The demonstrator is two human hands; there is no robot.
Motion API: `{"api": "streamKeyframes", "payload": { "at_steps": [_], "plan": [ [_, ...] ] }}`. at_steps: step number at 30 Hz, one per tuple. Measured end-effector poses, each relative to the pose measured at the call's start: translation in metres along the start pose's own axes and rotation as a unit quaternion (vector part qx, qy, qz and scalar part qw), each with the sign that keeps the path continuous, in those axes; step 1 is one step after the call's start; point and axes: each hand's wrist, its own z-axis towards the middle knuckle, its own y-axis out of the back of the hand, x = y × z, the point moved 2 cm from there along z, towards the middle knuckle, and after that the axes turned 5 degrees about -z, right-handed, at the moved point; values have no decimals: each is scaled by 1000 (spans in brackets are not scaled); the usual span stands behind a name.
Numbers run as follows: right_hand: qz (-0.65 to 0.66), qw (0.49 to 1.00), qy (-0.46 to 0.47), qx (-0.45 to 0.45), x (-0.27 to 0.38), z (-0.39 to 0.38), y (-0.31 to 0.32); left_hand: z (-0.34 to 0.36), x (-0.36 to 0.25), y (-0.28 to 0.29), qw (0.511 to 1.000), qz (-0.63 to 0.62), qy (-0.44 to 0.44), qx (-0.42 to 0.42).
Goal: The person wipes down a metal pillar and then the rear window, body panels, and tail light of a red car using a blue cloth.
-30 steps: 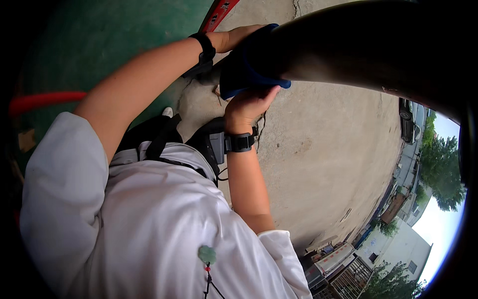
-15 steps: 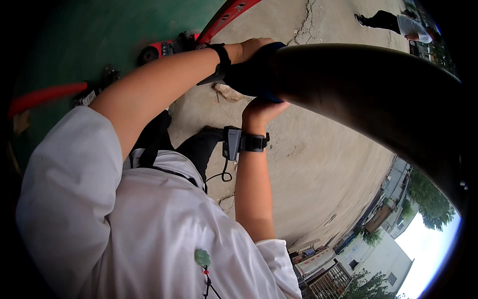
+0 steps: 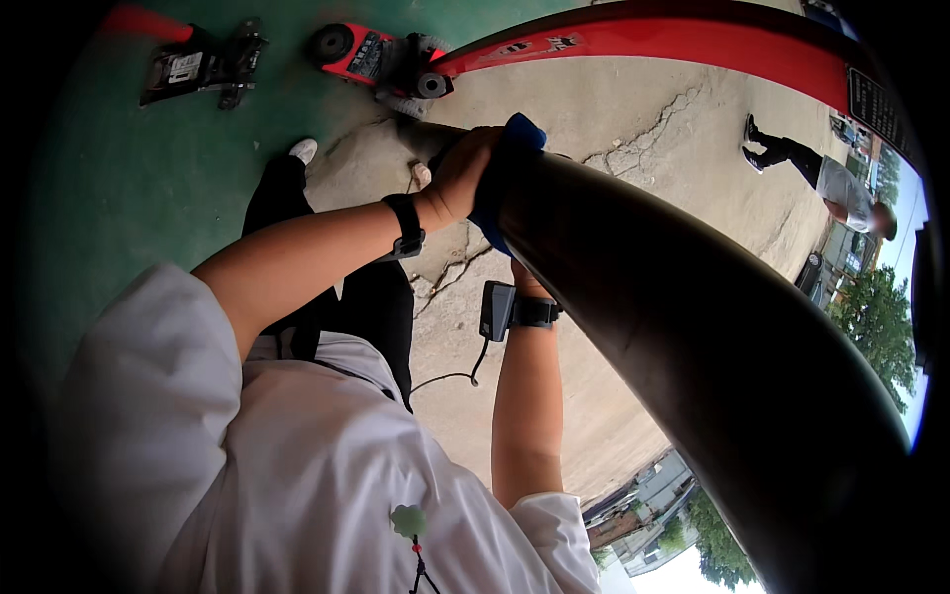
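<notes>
A blue cloth [image 3: 515,148] lies against the dark post [image 3: 693,327], on its lower stretch; how far round the cloth goes behind cannot be told. The left hand [image 3: 463,178] is clamped on the cloth, curled over the post's left side, its fingertips hidden. The right hand [image 3: 527,280] is mostly behind the post, with only its base showing, so whether it is closed cannot be told.

For an even hold, it would seem best to keep the 2 palms pressing from opposite sides of the post, the cloth flat under them and its loose edge gathered in. A light, steady pressure would probably suit the post's smooth, curved surface better than a hard squeeze at 1 spot.

The left forearm reaches across in front of the body to the post, elbow out and bent, a black wristband [image 3: 405,224] below the hand. The right forearm stands nearly straight up toward the post's underside, with a grey box [image 3: 497,310] strapped at the wrist, just beside the post.

Beyond the post, a red beam [image 3: 643,38] arches away from a red wheeled base [image 3: 371,54], which sits near the post's foot. The cracked concrete [image 3: 604,129] spreads beyond the post; 1 walking person [image 3: 831,183] is well apart from it.
</notes>
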Motion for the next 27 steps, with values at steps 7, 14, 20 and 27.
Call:
{"api": "streamKeyframes", "payload": {
  "at_steps": [7,14,20,27],
  "plan": [
    [58,941,-289,164,13,57,27,-50,27,-26,966,123,-43,-223],
    [96,897,-373,216,22,120,13,-54,55,-33,950,12,42,-309],
    [111,920,-323,195,12,117,16,-43,77,0,972,40,22,-229],
    [21,998,-35,-49,-53,40,28,17,87,44,998,-55,-9,29]
  ]
}}
